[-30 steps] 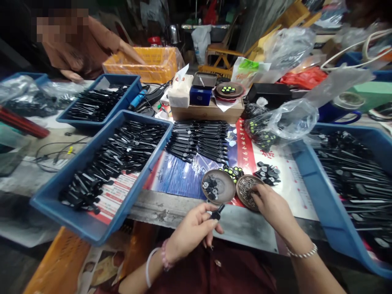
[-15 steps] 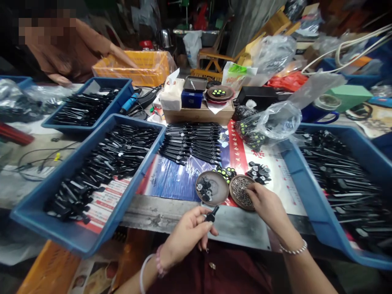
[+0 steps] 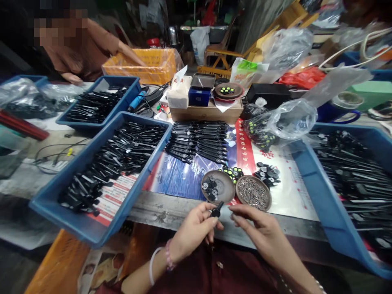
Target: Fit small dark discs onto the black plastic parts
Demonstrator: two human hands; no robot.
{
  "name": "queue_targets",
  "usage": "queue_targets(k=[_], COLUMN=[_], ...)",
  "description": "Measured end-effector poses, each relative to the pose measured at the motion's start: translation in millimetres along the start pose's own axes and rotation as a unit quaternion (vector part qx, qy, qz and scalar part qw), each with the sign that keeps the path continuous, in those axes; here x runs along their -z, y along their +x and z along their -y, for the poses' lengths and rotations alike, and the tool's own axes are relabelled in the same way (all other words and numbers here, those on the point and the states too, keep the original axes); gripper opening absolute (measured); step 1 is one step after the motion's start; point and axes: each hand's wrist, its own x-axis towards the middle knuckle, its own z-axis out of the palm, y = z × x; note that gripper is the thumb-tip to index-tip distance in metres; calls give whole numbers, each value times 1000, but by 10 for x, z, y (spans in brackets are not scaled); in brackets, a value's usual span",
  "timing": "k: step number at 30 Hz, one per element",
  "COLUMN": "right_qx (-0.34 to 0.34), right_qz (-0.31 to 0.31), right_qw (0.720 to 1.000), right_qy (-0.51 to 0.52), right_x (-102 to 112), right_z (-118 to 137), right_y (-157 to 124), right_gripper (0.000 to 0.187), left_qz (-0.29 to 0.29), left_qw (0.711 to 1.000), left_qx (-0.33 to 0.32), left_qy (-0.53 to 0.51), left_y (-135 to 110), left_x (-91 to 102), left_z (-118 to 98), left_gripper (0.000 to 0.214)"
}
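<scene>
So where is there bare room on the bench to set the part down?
Free: the blue sheet between the near blue tray and the dark dish, and the grey bench edge below it. Crowded: around both dishes and the screw dish.

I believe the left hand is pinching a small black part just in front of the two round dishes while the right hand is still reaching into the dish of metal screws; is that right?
Not quite. In the head view the right hand is out of the dish of metal screws and sits beside the left hand, fingertips near the small black part. The rest holds: the left hand pinches that part just in front of the two dishes.
</scene>
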Motion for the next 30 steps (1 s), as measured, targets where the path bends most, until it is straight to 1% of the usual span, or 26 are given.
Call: queue_targets(k=[2, 6, 8, 11, 13, 16, 18, 21, 25, 30], right_qx=[14, 33, 39, 46, 49, 50, 42, 11, -34, -87], right_qz=[14, -1, 2, 7, -2, -12, -2, 15, 14, 24], right_qw=[1000, 999, 998, 997, 996, 995, 996, 999, 999, 982], right_qy=[-14, -38, -50, -67, -76, -86, -81, -44, 30, 163], right_x=[-135, -291, -323, -347, -358, -373, -382, -388, -378, -357], right_z=[60, 70, 57, 59, 72, 84, 78, 52, 4, -73], right_y=[-20, -5, 4, 10, 15, 19, 16, 5, 18, 85], right_gripper=[17, 13, 14, 14, 12, 9, 10, 15, 24, 40], left_qz=[-5, -23, -28, -34, -38, -40, -36, -29, -4, 22], left_qw=[1000, 998, 996, 989, 983, 976, 973, 969, 968, 980], left_qx=[-7, -17, -32, -75, -100, -124, -134, -142, -146, -129], left_qy=[18, 62, 82, 119, 147, 175, 187, 202, 204, 150], left_y=[-10, -55, -76, -94, -100, -106, -111, -122, -130, -97], left_x=[-14, -38, -39, -19, 0, 25, 36, 48, 65, 65], left_z=[-35, -88, -85, -50, -24, -4, -9, -38, -67, -7], left_gripper=[31, 23, 23, 26, 29, 32, 34, 37, 37, 32])
